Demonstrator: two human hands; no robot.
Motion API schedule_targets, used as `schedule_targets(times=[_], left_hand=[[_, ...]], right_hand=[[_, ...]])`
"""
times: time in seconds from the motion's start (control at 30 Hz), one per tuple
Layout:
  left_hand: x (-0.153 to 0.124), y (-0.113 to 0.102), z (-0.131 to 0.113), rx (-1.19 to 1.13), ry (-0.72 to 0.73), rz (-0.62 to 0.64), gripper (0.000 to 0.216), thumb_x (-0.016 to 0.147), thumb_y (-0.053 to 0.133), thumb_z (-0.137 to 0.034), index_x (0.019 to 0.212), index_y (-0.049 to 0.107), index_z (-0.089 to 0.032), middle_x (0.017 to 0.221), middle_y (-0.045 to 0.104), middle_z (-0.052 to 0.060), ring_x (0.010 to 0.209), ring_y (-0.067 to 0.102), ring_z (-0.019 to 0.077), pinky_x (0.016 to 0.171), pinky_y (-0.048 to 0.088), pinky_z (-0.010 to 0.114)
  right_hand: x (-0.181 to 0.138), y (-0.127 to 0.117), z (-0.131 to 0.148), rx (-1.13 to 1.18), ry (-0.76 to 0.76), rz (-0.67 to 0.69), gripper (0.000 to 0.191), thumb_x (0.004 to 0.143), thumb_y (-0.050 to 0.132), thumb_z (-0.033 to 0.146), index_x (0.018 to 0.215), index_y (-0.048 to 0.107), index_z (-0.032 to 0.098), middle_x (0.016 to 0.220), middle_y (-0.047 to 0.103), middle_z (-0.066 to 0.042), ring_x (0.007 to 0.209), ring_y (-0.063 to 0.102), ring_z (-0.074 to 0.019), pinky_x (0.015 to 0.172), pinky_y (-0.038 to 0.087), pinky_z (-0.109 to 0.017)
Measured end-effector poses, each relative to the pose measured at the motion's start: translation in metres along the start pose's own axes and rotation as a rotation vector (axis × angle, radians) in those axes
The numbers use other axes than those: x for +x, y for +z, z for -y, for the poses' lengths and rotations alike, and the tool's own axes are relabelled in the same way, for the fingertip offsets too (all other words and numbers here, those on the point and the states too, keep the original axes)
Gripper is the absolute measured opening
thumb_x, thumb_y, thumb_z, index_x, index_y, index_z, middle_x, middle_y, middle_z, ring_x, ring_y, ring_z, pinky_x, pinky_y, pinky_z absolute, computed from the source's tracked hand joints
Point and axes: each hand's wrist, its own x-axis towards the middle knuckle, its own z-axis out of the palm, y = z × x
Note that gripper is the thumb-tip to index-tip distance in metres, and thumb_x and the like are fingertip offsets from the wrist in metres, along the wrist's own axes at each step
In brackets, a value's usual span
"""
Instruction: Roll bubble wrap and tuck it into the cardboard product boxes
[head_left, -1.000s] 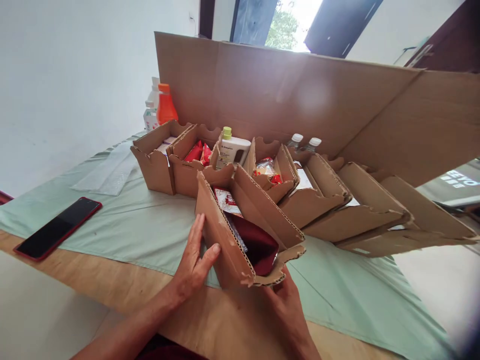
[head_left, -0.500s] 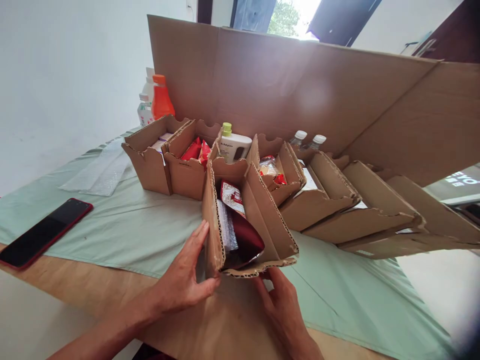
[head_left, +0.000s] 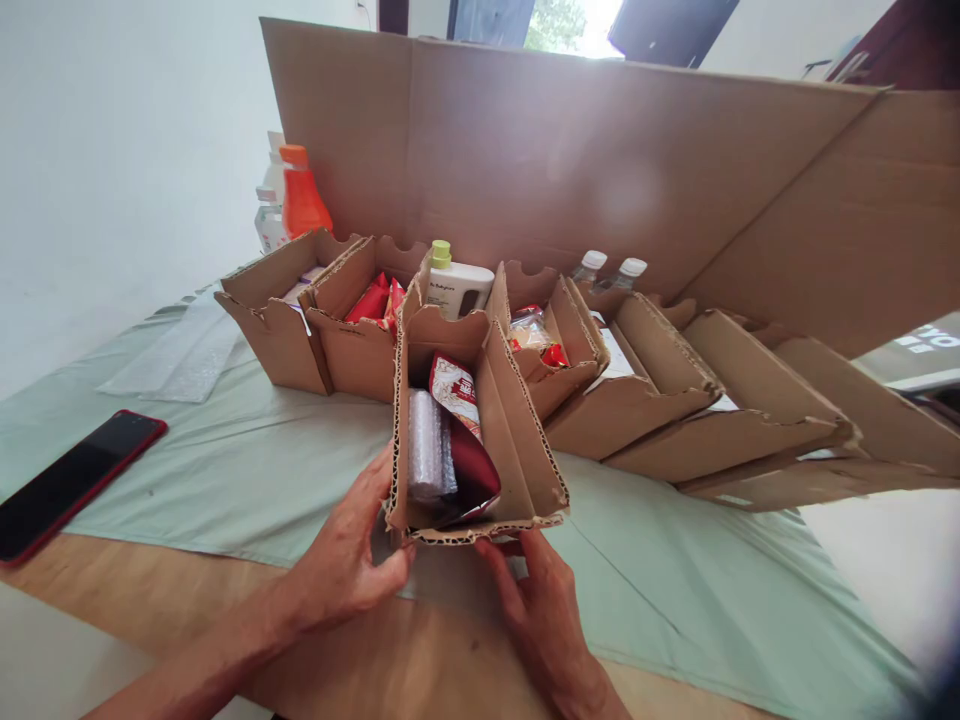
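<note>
Rotated square-on vs. 1 s ago: cardboard box (head_left: 517, 450), frame ctr. L hand (head_left: 341, 565) grip clasps its left wall; R hand (head_left: 544, 615) grip clasps front edge.

Left hand (head_left: 341, 570) at seven o'clock, fingers extended, thumb curled inward, right hand (head_left: 536, 610) at six o'clock, fingers pointing up

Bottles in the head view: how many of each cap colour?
Orange-capped bottle: 1
Green-capped bottle: 1
White-capped bottles: 3, two right, one left by the orange one
Total: 5; a white top behind the orange one may be a sixth.
</note>
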Motion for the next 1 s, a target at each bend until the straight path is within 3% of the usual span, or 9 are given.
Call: schedule_targets(times=[0.2, 0.4, 0.5, 0.73, 1.0], left_hand=[[0.011, -0.006, -0.005, 0.001, 0.013, -0.015, 0.081, 0.081, 0.058, -0.014, 0.157, 0.035, -0.029, 0.156, 0.051, 0.009, 0.14, 0.051, 0.0363, 0.12, 0.042, 0.056], [-0.017, 0.012, -0.011, 0.094, 0.037, -0.097, 0.095, 0.084, 0.056, -0.014, 0.166, 0.011, -0.034, 0.168, 0.034, 0.009, 0.149, 0.043, 0.0363, 0.118, 0.045, 0.054], [-0.022, 0.014, -0.012, 0.096, 0.037, -0.066, 0.096, 0.083, 0.055, -0.012, 0.166, 0.012, -0.034, 0.17, 0.031, 0.007, 0.151, 0.039, 0.0351, 0.12, 0.043, 0.053], [-0.007, -0.007, 0.0, 0.055, 0.018, -0.029, 0.091, 0.085, 0.056, -0.011, 0.164, 0.019, -0.034, 0.168, 0.035, 0.007, 0.15, 0.042, 0.0334, 0.121, 0.042, 0.052], [-0.002, -0.008, 0.009, -0.002, -0.058, -0.088, 0.076, 0.088, 0.054, -0.017, 0.16, 0.034, -0.03, 0.14, 0.065, 0.008, 0.137, 0.056, 0.0338, 0.111, 0.054, 0.052]], right_hand=[[0.01, -0.001, -0.002, -0.038, -0.041, 0.025, 0.008, 0.098, 0.061, 0.03, 0.095, 0.063, 0.023, 0.079, 0.074, 0.0, 0.064, 0.072, -0.0163, 0.058, 0.06, -0.024], [0.004, -0.012, 0.002, -0.133, -0.163, -0.048, 0.019, 0.101, 0.054, 0.035, 0.088, 0.063, 0.024, 0.072, 0.072, -0.002, 0.06, 0.071, -0.0175, 0.055, 0.058, -0.026], [-0.002, -0.014, 0.002, -0.198, -0.203, -0.105, 0.028, 0.103, 0.051, 0.04, 0.081, 0.061, 0.024, 0.064, 0.069, 0.0, 0.052, 0.067, -0.0165, 0.049, 0.054, -0.025], [0.002, -0.001, 0.004, -0.101, -0.129, 0.008, 0.01, 0.1, 0.055, 0.027, 0.092, 0.061, 0.024, 0.074, 0.072, 0.0, 0.061, 0.07, -0.0151, 0.055, 0.057, -0.023], [0.012, 0.007, -0.001, -0.115, -0.119, 0.059, 0.006, 0.099, 0.055, 0.024, 0.093, 0.057, 0.024, 0.08, 0.072, -0.002, 0.068, 0.071, -0.0164, 0.058, 0.055, -0.025]])
